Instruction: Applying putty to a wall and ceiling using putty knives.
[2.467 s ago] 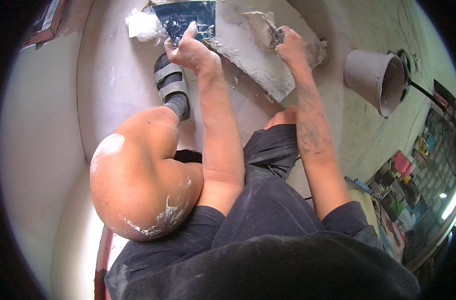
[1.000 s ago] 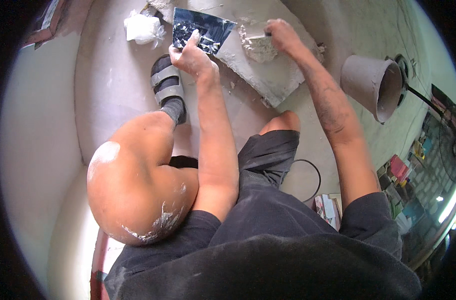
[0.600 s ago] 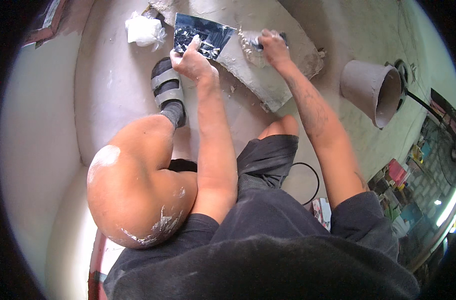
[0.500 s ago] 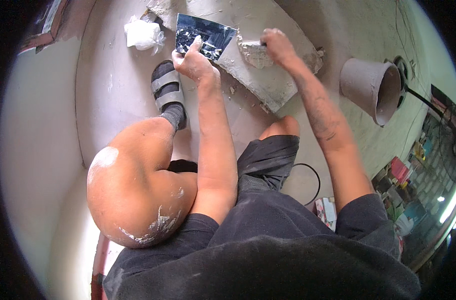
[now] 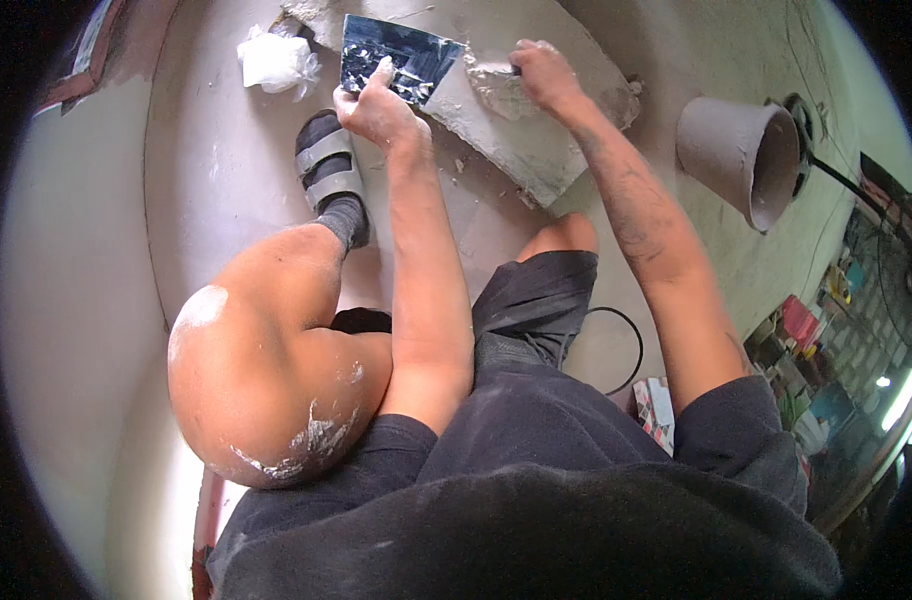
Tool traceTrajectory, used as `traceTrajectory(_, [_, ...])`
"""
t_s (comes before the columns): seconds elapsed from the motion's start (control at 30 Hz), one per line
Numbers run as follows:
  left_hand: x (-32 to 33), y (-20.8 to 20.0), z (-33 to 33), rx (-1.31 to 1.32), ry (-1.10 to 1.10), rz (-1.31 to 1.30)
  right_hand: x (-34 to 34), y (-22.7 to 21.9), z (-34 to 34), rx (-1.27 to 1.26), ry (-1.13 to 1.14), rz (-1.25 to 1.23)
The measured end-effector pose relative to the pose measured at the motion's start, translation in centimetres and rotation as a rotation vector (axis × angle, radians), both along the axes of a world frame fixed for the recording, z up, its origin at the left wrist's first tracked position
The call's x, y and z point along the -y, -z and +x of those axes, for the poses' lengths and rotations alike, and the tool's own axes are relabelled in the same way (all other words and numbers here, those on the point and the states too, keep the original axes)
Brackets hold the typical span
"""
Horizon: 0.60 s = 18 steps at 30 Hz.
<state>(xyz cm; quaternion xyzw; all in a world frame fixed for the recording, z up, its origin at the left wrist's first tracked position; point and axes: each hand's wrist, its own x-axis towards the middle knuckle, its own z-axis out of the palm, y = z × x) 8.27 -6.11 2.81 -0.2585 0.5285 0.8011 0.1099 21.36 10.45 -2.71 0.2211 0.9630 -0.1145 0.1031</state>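
My left hand [image 5: 382,112] grips a wide dark putty knife [image 5: 401,52], thumb pressed on its blade, which is spattered with white paste. Closed into a fist, my right hand [image 5: 548,76] is over a pale, plaster-crusted board [image 5: 528,160]. A small dark end of something shows at that fist; the rest is hidden, so I cannot make out what it is. Right beside the fist, a mound of whitish plaster [image 5: 496,90] lies on the board. White smears mark the fingers of my left hand.
A white plastic bag [image 5: 276,62] lies left of the putty knife, above my sandalled foot [image 5: 328,160]. At the right, a grey bucket [image 5: 721,150] lies tipped beside a dark round stand base [image 5: 801,150]. Clutter [image 5: 801,325] lines the far right; a black cable [image 5: 638,350] loops near my leg.
The whole view has shifted slightly. My right hand has moved a little left across the board toward the putty knife. My left hand keeps its hold on the putty knife.
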Motion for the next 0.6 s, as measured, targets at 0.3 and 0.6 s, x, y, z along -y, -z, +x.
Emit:
traceTrajectory(0.3, [-0.6, -0.9, 0.4, 0.016, -0.016, 0.044, -0.2, -2.6, 8.8, 0.051, 0.72, -0.178])
traceTrajectory(0.6, [0.8, -0.8, -0.1, 0.018, -0.057, 0.036, 5.4, 2.9, 1.4, -0.06, 0.981, -0.263])
